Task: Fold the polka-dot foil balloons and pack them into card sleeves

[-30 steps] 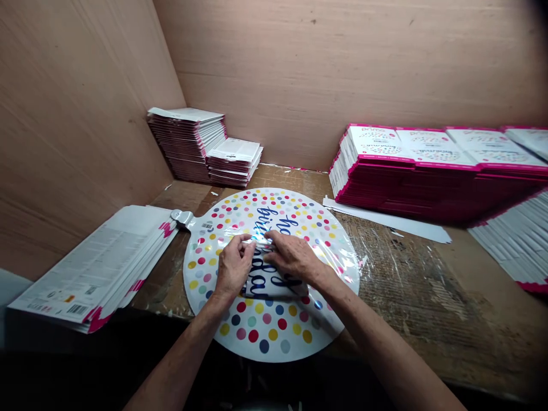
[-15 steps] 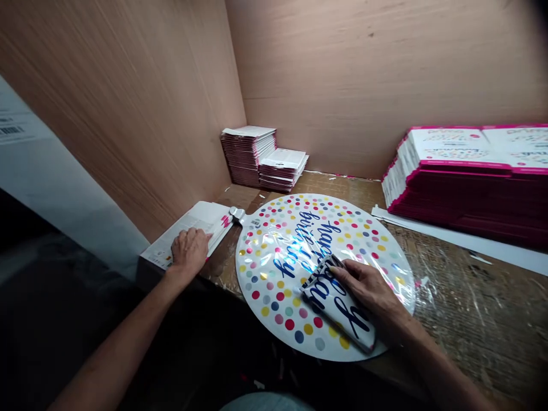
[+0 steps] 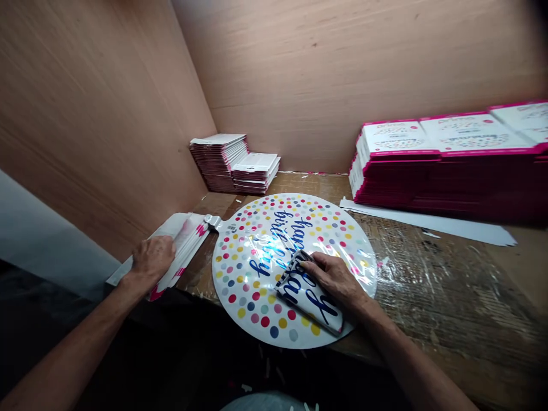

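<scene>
Flat on the table lies a round white foil balloon [image 3: 244, 285] with coloured dots and blue "happy birthday" lettering, its silvery neck [image 3: 213, 222] pointing left. My right hand [image 3: 336, 279] pinches a folded foil balloon [image 3: 310, 297] with dark blue lettering, resting on the flat one. To the left, my left hand [image 3: 152, 260] is closed on the edge of a white cardboard packet [image 3: 180, 254] with pink print. This packet is tilted up on its side, over other white packets. The fingertips of my left hand are partly hidden.
Two piles of folded packets [image 3: 218, 165] stand in the back left corner. A long stack of pink-edged packets [image 3: 445, 151] lies against the back board [image 3: 317, 85] at right, with a white strip [image 3: 432, 220] before it. A wooden panel [image 3: 94, 114] rises at left.
My left hand has closed on the packet and tipped it up, showing its pink print. The right hand keeps its hold on the folded balloon. The view has shifted to the right.
</scene>
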The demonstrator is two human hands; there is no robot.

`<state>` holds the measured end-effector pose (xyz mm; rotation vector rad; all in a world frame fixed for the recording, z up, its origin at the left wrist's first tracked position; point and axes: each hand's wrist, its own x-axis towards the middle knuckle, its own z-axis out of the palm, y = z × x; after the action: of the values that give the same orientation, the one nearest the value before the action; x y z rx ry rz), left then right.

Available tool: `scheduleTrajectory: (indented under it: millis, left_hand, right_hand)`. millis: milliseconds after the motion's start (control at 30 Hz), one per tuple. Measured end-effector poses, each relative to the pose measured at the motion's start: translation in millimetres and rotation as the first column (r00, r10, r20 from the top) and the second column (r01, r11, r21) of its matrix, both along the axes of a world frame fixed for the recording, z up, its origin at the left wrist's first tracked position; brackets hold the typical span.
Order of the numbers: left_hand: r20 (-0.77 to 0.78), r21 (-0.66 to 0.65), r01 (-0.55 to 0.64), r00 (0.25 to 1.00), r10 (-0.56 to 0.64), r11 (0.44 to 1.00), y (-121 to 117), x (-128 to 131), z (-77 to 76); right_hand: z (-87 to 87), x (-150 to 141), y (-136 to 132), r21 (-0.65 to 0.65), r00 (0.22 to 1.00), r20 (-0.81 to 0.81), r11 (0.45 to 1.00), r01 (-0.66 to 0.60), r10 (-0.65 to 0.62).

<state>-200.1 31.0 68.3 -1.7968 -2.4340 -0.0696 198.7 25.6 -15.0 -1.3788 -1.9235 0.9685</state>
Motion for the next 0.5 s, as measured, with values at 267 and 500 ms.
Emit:
scheduleTrajectory:
  millis: [267, 500]
  left_hand:
    - [-0.178, 0.033, 0.411, 0.899, -0.399, 0.911, -18, 56, -13.2]
    - [0.145, -0.019, 0.674, 0.733, -0.665, 0.739, -8, 104, -58.9]
  right_hand:
    - [7.6, 13, -5, -0.036, 0.997, -0.053, 0.998, 0.060, -0.062]
    - [14.3, 25, -21, -0.073, 0.998, 0.042, 0.996, 0.051, -0.048]
